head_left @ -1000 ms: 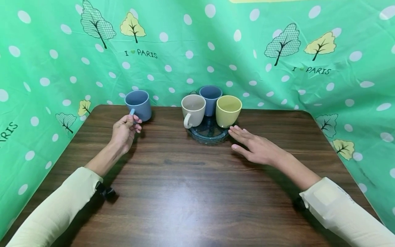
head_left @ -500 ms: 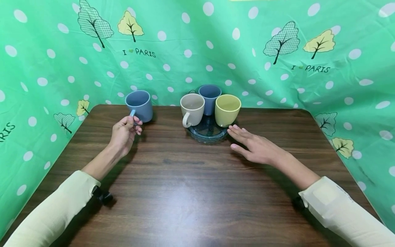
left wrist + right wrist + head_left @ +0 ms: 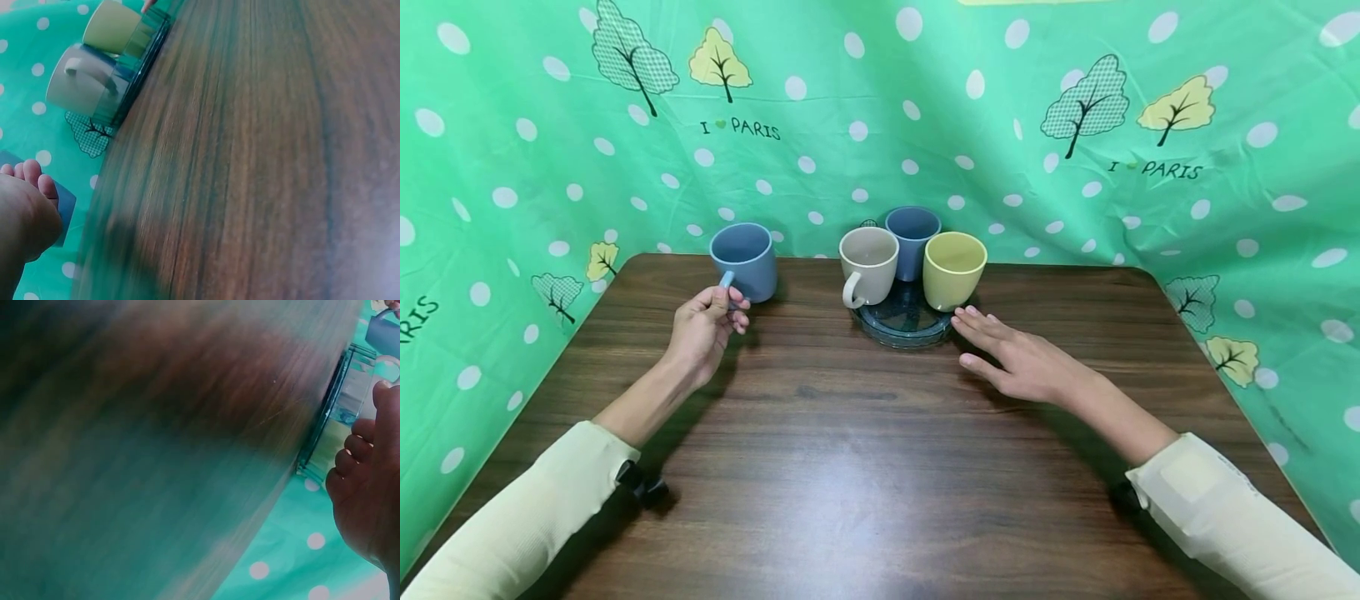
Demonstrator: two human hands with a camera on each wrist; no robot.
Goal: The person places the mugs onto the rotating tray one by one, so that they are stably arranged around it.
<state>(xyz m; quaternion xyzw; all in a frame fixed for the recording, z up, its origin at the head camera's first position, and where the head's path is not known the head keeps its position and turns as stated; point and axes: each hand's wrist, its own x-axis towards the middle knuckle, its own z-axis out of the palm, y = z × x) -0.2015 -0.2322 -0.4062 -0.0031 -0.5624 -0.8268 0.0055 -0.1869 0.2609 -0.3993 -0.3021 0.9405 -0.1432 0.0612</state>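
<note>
My left hand (image 3: 703,329) pinches the handle of a blue mug (image 3: 752,271), which stands upright in its grasp at the table's far left. In the left wrist view, green cloth shows between the base of this mug (image 3: 66,209) and the tabletop. A round see-through tray (image 3: 906,339) with a low wall bears a light grey mug (image 3: 872,275), a second blue mug (image 3: 913,242) at the back and a yellow mug (image 3: 953,279). My right hand (image 3: 1011,358) lies with straight fingers, its fingertips right at the tray's right side, below the yellow mug.
A dark brown wooden table (image 3: 850,467) spreads beneath everything. Green dotted cloth (image 3: 820,167) hangs close behind its far edge and along both sides. The grey mug's handle (image 3: 852,292) points toward the front left.
My left hand has shifted the blue mug slightly to the right and nearer to me. The right hand, the tray and its mugs stay practically where they were.
</note>
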